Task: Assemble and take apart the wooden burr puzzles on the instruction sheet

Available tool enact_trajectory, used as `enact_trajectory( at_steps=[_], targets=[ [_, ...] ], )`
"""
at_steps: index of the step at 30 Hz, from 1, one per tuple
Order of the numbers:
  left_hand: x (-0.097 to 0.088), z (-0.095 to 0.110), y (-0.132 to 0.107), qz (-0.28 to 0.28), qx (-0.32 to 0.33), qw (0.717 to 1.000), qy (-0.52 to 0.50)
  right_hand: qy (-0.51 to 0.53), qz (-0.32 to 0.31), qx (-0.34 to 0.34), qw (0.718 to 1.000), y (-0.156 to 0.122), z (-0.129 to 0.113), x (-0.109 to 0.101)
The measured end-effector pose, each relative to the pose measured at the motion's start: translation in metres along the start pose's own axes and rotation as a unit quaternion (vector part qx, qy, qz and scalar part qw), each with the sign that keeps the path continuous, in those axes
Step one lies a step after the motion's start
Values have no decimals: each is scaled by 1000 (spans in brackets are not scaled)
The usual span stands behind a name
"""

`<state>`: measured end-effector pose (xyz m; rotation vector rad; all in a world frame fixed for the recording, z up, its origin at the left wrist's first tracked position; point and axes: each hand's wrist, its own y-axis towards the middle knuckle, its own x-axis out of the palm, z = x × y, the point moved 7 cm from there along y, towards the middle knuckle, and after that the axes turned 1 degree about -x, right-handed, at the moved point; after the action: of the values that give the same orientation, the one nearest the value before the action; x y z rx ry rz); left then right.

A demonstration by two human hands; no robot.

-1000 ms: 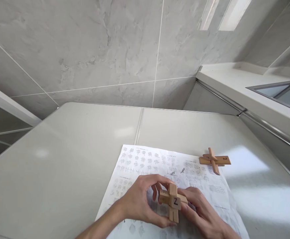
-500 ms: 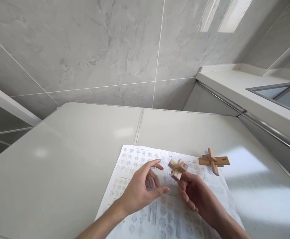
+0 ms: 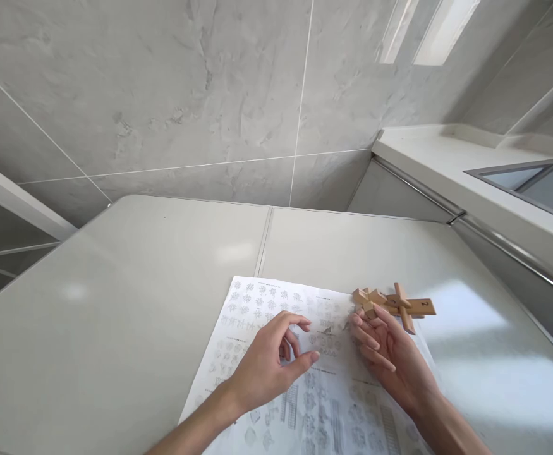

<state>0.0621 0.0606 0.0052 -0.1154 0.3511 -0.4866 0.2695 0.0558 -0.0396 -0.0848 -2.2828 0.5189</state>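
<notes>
My right hand (image 3: pixel 392 354) has its fingertips against a small wooden burr puzzle (image 3: pixel 375 296) of interlocking blocks. One block of the puzzle lies between the thumb and a finger, while the other fingers are loosely spread. Right beside it lies a cross-shaped group of wooden puzzle pieces (image 3: pixel 421 306), its flat bar marked with a "2"; from this angle I cannot tell whether the two touch. My left hand (image 3: pixel 280 357) hovers over the printed sheet (image 3: pixel 245 325), fingers curved and apart, with nothing in them.
The sheet, covered in small diagrams, lies on a pale glossy table (image 3: pixel 129 303) with a seam across it. A grey tiled wall (image 3: pixel 186 95) stands beyond. To the right runs a white ledge (image 3: pixel 428 148) with a framed pane.
My right hand has carried the burr puzzle to the right and away from me, up to the cross-shaped pieces. The left hand has hardly moved.
</notes>
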Motion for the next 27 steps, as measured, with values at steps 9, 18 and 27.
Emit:
enact_trajectory(
  at_steps=[9, 18, 27],
  targets=[
    [1, -2, -1, -6, -6, 1000, 6, 37, 3, 0, 999, 4, 3, -5],
    [3, 1, 0, -7, 15, 999, 32, -148, -48, 64, 986, -8, 21, 16],
    [6, 2, 1, -12, 29, 999, 41, -144, -42, 78, 986, -8, 22, 12]
  ],
)
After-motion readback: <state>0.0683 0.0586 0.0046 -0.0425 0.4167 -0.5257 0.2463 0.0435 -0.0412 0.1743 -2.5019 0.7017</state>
